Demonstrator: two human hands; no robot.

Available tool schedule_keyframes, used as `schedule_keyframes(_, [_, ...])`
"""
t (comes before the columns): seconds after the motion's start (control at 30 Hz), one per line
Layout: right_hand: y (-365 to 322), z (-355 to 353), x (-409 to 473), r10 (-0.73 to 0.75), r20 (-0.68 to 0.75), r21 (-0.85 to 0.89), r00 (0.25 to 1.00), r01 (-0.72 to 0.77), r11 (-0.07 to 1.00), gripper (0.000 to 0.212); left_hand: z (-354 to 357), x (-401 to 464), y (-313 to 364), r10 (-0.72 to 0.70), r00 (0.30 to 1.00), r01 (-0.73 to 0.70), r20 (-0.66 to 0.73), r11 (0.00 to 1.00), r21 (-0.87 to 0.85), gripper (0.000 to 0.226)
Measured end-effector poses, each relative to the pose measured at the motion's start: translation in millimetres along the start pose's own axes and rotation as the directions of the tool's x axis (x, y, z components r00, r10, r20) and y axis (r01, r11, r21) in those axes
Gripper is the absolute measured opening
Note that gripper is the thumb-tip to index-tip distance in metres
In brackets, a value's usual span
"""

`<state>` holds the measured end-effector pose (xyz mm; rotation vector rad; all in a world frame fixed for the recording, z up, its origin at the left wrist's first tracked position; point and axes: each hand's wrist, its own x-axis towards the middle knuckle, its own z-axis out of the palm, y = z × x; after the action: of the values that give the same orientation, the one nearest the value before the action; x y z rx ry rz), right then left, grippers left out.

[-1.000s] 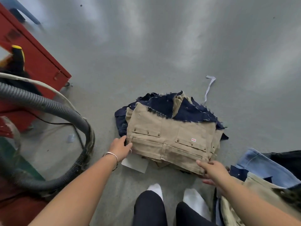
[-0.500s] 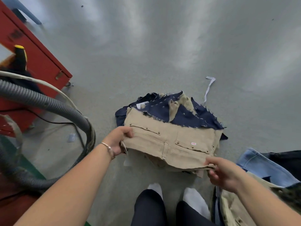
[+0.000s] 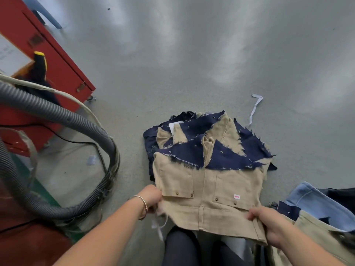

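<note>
Between your two grips, the tan garment hangs raised above the pile. Your left grip pinches its near-left edge, and your right grip curls round its near-right waistband. A second ago it lay flat on the pile.

tan garment: lifted off pile, drawn nearer | left hand, right hand: now gripping waistband
</note>
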<state>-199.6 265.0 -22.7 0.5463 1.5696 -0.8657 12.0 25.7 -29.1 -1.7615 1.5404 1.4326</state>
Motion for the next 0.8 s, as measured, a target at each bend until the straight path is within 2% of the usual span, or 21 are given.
schedule_keyframes(0.07, [0.6,1.4,-2.4,-0.001,-0.021,0.001,1.000,0.001,1.000,0.031,-2.9,-2.0,0.8,0.042,0.999,-0.039,-0.030,0.994,0.100,0.030])
schedule_keyframes(0.13, [-4.5,1.7,-8.9,-0.005,-0.031,0.003,1.000,0.005,1.000,0.040,-6.7,-6.5,4.8,0.075,0.995,-0.074,-0.064,0.997,0.028,0.031])
schedule_keyframes(0.2, [-18.0,2.5,-25.9,-0.022,-0.041,-0.008,0.999,0.022,1.000,0.030,-15.0,-23.5,14.6,0.053,0.993,-0.079,-0.103,0.958,-0.274,0.027])
schedule_keyframes(0.23, [-26.8,3.2,-37.2,-0.047,-0.039,-0.006,0.998,0.047,0.999,0.022,-21.3,-37.5,21.1,0.042,0.994,-0.081,-0.101,0.903,-0.421,0.024])
schedule_keyframes(0.3, [-44.7,4.4,-71.0,-0.141,0.029,0.030,0.990,0.141,0.990,0.016,-40.3,-74.6,34.3,0.099,0.995,-0.099,-0.033,0.787,-0.609,0.017])
schedule_keyframes(0.37, [-61.8,7.3,-114.1,-0.285,0.124,0.112,0.951,0.271,0.956,0.034,-64.2,-118.7,43.9,0.207,0.978,-0.164,-0.029,0.674,-0.720,0.025])
schedule_keyframes(0.4, [-68.7,9.7,-138.8,-0.350,0.152,0.157,0.924,0.327,0.932,0.047,-76.5,-141.8,47.2,0.255,0.965,-0.215,-0.067,0.616,-0.758,0.026])
schedule_keyframes(0.43, [-73.2,13.6,-167.3,-0.408,0.196,0.195,0.892,0.372,0.907,0.049,-88.4,-167.3,49.1,0.299,0.948,-0.267,-0.108,0.566,-0.780,0.028])
schedule_keyframes(0.5, [-73.2,19.7,-230.3,-0.498,0.278,0.242,0.821,0.442,0.864,0.020,-110.9,-223.2,44.9,0.367,0.914,-0.354,-0.176,0.502,-0.789,0.042])
schedule_keyframes(0.53, [-67.6,21.0,-261.4,-0.545,0.294,0.229,0.785,0.496,0.838,0.014,-120.1,-252.0,39.2,0.389,0.891,-0.410,-0.233,0.470,-0.781,0.045])
schedule_keyframes(0.63, [-34.9,11.4,-342.9,-0.694,0.375,0.257,0.615,0.650,0.715,0.032,-141.7,-349.3,6.5,0.430,0.804,-0.566,-0.411,0.343,-0.749,0.032])
schedule_keyframes(0.73, [15.5,-2.7,-406.4,-0.766,0.451,0.275,0.458,0.745,0.608,0.050,-144.3,-432.8,-60.2,0.479,0.753,-0.620,-0.451,0.289,-0.729,0.040])
schedule_keyframes(0.8, [60.6,-19.0,-427.3,-0.812,0.427,0.277,0.399,0.797,0.537,0.047,-126.9,-471.5,-113.9,0.498,0.720,-0.652,-0.484,0.246,-0.717,0.043])
